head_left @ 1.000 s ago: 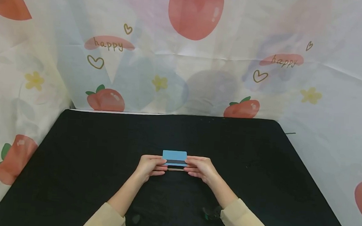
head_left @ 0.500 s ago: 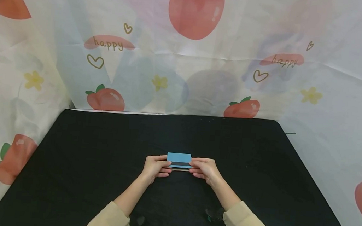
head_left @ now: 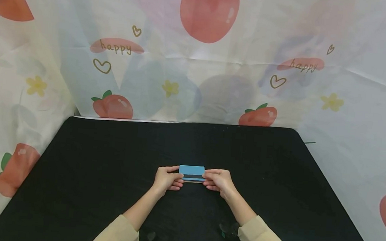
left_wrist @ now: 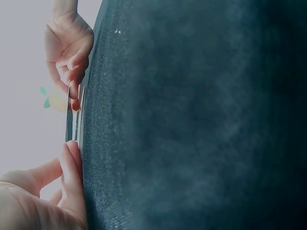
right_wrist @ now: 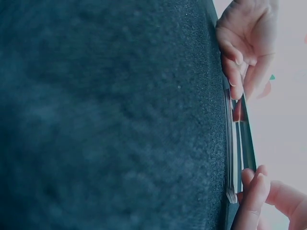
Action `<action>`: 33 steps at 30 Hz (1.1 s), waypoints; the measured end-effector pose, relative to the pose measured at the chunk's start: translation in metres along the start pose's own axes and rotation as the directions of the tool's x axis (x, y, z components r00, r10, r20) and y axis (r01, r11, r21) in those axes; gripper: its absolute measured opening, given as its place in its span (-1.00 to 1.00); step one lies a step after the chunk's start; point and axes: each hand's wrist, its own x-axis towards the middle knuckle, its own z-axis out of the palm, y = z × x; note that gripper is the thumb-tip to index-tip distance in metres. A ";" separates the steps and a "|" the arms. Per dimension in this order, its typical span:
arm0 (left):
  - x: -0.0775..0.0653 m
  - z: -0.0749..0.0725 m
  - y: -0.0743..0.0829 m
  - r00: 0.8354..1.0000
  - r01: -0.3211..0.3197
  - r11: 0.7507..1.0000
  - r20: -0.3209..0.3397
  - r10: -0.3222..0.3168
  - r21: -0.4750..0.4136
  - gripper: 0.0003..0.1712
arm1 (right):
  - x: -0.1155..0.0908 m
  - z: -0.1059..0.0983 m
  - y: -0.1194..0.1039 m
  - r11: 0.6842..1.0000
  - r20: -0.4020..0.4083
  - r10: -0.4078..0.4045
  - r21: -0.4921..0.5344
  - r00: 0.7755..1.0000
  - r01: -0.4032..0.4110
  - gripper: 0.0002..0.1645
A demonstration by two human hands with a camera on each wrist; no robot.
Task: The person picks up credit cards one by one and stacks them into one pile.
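Note:
A blue card with a dark stripe (head_left: 191, 170) is held tilted over the middle of the black table. My left hand (head_left: 167, 179) pinches its left end, thumb on the near face. At the opposite end my right hand (head_left: 219, 181) pinches the card the same way. Below it lies a thin stack of cards (right_wrist: 229, 143), whose layered edges show in the right wrist view. The blue card (left_wrist: 69, 120) appears nearly edge-on in the left wrist view, with a narrow gap to the stack. Fingertips of both hands hide its lower corners.
The black cloth-covered table (head_left: 109, 148) reaches back to a white curtain (head_left: 190, 67) printed with peaches and hearts. Small dark objects (head_left: 226, 230) with a green spot sit beside the right sleeve (head_left: 265, 239).
Both hands have shifted to the right with the blue card and come slightly lower. Less of the dark gap and stack shows beneath the card than before.

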 end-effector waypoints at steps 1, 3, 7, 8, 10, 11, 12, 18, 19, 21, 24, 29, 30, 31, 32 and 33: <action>0.000 0.000 0.000 1.000 -0.003 1.000 -0.001 0.003 0.008 -0.46 | 0.000 0.000 0.000 1.000 -0.001 -0.004 -0.001 1.000 0.004 -0.68; -0.001 0.001 0.000 1.000 -0.012 1.000 -0.002 0.012 0.020 -0.46 | -0.001 0.000 0.000 1.000 -0.003 -0.008 0.001 1.000 0.008 -0.68; -0.001 0.001 0.000 1.000 -0.022 0.999 -0.003 0.022 0.029 -0.46 | -0.002 0.000 0.000 1.000 -0.012 -0.018 -0.009 1.000 0.018 -0.70; -0.001 0.002 0.000 1.000 -0.026 0.999 -0.003 0.026 0.029 -0.46 | -0.002 0.000 0.000 1.000 -0.017 -0.017 -0.014 1.000 0.017 -0.70; -0.001 0.002 0.000 0.999 -0.031 0.999 -0.007 0.031 0.029 -0.46 | -0.002 0.000 0.000 1.000 -0.023 -0.018 -0.027 1.000 0.017 -0.70; -0.001 0.002 0.000 0.999 -0.034 0.999 -0.009 0.034 0.029 -0.46 | -0.001 0.000 0.000 0.999 -0.027 -0.018 -0.031 0.999 0.017 -0.70; -0.001 0.002 -0.001 0.999 -0.040 0.999 -0.010 0.040 0.030 -0.46 | -0.001 0.000 0.001 0.999 -0.031 -0.018 -0.035 0.999 0.017 -0.70; 0.000 0.004 -0.001 0.999 -0.039 0.999 -0.022 0.040 0.028 -0.46 | -0.001 0.000 0.001 0.999 -0.048 -0.021 -0.049 0.999 0.018 -0.69; 0.000 0.004 -0.002 0.999 -0.033 0.999 -0.025 0.033 0.026 -0.46 | -0.001 0.000 0.001 0.999 -0.050 -0.021 -0.051 0.999 0.019 -0.69; 0.001 0.004 -0.002 0.999 -0.030 0.999 -0.028 0.031 0.031 -0.47 | 0.000 0.000 0.001 0.998 -0.051 -0.023 -0.056 0.998 0.020 -0.69; 0.001 0.004 -0.002 0.999 -0.036 0.998 -0.030 0.037 0.043 -0.48 | 0.000 0.000 0.001 0.997 -0.051 -0.031 -0.069 0.998 0.028 -0.69; 0.001 0.004 -0.002 0.998 -0.047 0.997 -0.029 0.049 0.057 -0.49 | 0.000 0.000 0.001 0.995 -0.041 -0.047 -0.095 0.998 0.043 -0.70; 0.000 0.004 -0.002 0.998 -0.050 0.997 -0.030 0.052 0.060 -0.49 | 0.000 0.000 0.001 0.994 -0.041 -0.047 -0.098 0.998 0.043 -0.70; 0.000 0.004 -0.002 0.998 -0.052 0.997 -0.031 0.054 0.064 -0.50 | 0.000 0.000 0.001 0.994 -0.041 -0.049 -0.102 0.998 0.044 -0.71; 0.000 0.004 -0.003 0.998 -0.055 0.996 -0.034 0.057 0.068 -0.50 | 0.000 0.000 0.001 0.993 -0.040 -0.051 -0.108 0.998 0.046 -0.71; 0.000 0.004 -0.003 0.997 -0.058 0.995 -0.037 0.061 0.076 -0.50 | 0.000 0.000 0.001 0.992 -0.038 -0.057 -0.113 0.998 0.052 -0.70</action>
